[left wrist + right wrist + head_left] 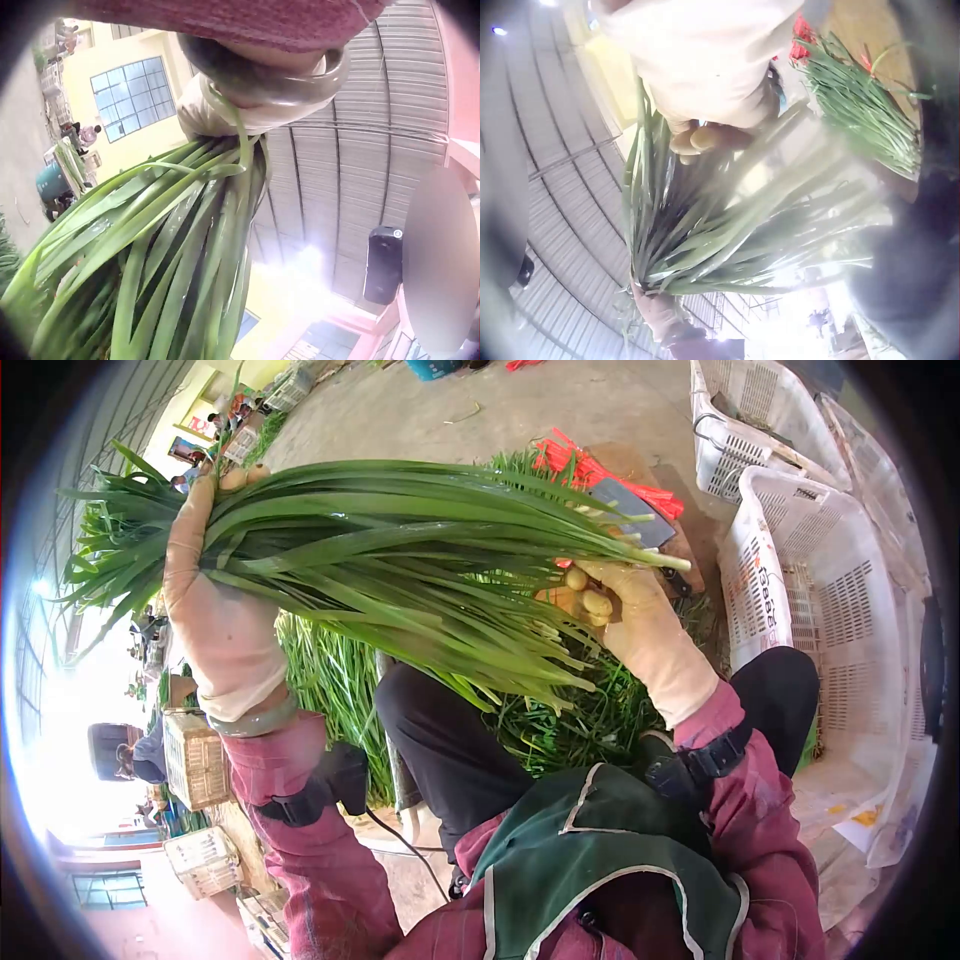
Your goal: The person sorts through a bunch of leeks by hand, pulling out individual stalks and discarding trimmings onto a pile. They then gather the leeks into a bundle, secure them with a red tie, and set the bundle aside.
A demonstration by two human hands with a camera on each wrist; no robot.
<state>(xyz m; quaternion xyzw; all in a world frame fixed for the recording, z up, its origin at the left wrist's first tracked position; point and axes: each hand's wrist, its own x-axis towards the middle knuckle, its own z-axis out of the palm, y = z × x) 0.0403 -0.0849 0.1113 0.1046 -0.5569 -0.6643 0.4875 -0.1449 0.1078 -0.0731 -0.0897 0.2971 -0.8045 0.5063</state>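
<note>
A large bunch of garlic chives (380, 550), long flat green leaves with pale stem ends, stretches across the head view above the knees. Toward its leafy end my gloved left hand (187, 550) grips it, thumb over the leaves; the left wrist view shows the leaves (180, 247) fanning out from that grip. My gloved right hand (640, 615) is at the stem end, its fingers curled and pinching among the stems, some of which pass over the hand. In the right wrist view its fingertips (720, 138) lie close together over the leaves, their hold partly hidden.
Beyond the right hand, a cleaver (640, 510) and red ties (660, 500) lie on a wooden board (683, 548). White plastic crates (755, 575) stand to the right. More chives (335, 685) are heaped below, by the knees. Wicker-like crates (190, 760) stand at the left.
</note>
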